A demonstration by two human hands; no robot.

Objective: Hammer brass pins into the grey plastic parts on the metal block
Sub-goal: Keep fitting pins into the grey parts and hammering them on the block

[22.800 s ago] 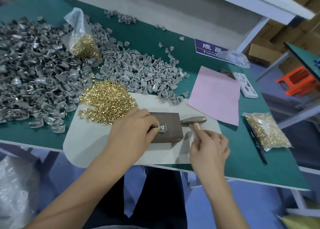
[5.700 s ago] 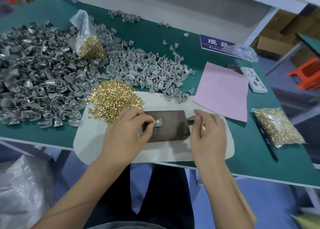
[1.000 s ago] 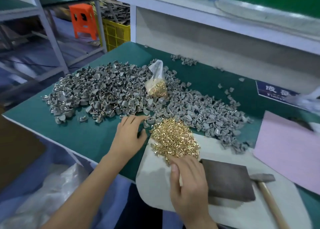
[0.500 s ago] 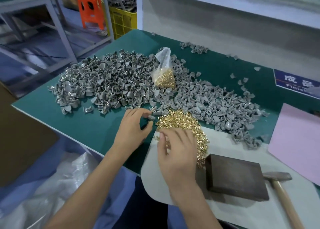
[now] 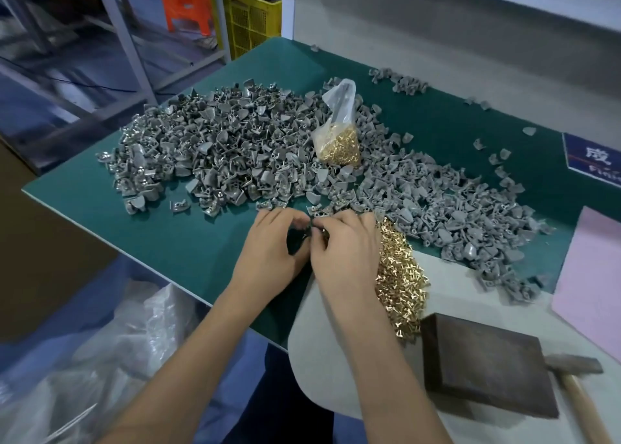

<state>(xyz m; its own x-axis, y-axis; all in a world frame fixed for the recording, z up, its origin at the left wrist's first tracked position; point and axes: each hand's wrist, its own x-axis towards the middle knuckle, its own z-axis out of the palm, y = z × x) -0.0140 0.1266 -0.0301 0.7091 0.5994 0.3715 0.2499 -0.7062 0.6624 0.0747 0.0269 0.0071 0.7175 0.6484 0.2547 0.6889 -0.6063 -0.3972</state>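
Both hands meet over the green mat, just left of the loose brass pin heap [image 5: 400, 275]. The left hand [image 5: 268, 242] and right hand [image 5: 342, 245] curl fingertips together around something small and dark between them; what it is cannot be told. The grey plastic parts [image 5: 235, 151] lie just beyond. The metal block [image 5: 484, 363] sits bare at near right, the hammer [image 5: 574, 376] beside it.

Plastic parts [image 5: 235, 151] behind hands [image 5: 312, 242], pins [image 5: 400, 275] right of them, block [image 5: 484, 363] left of hammer [image 5: 574, 366]

Left hand [image 5: 268, 245] and right hand [image 5: 342, 252], fingertips together
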